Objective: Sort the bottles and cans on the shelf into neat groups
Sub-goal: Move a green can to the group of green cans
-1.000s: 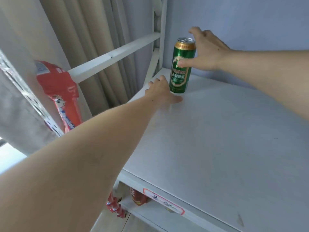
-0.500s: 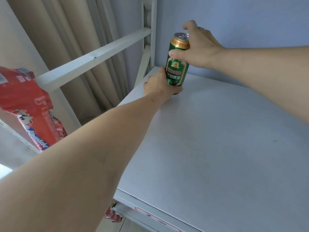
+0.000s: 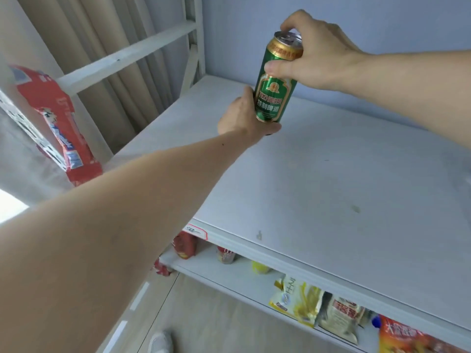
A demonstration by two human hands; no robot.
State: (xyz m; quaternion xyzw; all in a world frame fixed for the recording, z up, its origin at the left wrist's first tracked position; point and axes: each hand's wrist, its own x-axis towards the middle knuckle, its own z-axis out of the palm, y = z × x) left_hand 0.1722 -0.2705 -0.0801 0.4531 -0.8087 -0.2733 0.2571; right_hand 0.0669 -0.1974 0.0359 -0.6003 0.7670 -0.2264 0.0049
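Can: one green can [image 3: 276, 82] was observed in the upper centre of the frame, upright with a slight tilt, apparently clear of the shelf surface.
Right hand: the right hand [image 3: 316, 54] grasped the can around its upper part, thumb on the front of the label, other fingers over the rim.
Left hand: the left hand [image 3: 244, 115] cupped the lower part and base of the can from the left side; it was closed on the can, not released.
Top shelf: the white shelf [image 3: 331, 189] carried nothing else in the visible area; no group of cans or bottles stood on it.
Lower shelf: at the bottom of the frame, beneath the front edge, snack packets [image 3: 300, 301] and what looked like small jars or cans [image 3: 225, 254] lay unsorted; details too small to confirm.
Left of frame: a red package [image 3: 63, 128] hung beside the curtain.
Progress: judged early. One can was in hand and not yet placed; no finished group was visible.
Outstanding: setting this can down and gathering like items beside it.
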